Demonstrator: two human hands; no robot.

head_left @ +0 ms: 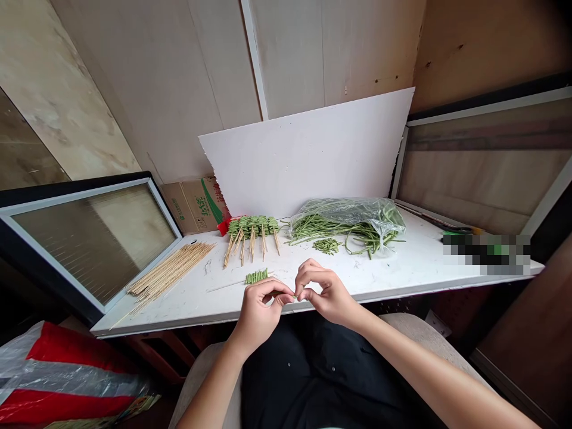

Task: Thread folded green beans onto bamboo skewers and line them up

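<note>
My left hand (263, 308) and my right hand (328, 293) meet at the table's front edge, each with thumb and forefinger pinched. Between the fingertips shows a small bit of green bean (295, 297), mostly hidden by them. Just behind my left hand lies a bamboo skewer threaded with a row of green bean pieces (256, 276). A small heap of short bean ends (326, 245) sits farther back. Beyond it, long green beans (322, 227) spill from a clear plastic bag (384, 217).
Filled bean skewers (253, 227) are stacked at the back, sticks pointing forward. Bare bamboo skewers (172, 271) lie fanned at the left. A white board (308, 155) leans behind the white table (393, 280). Framed glass panels flank it, and a cardboard box (192, 205) stands back left.
</note>
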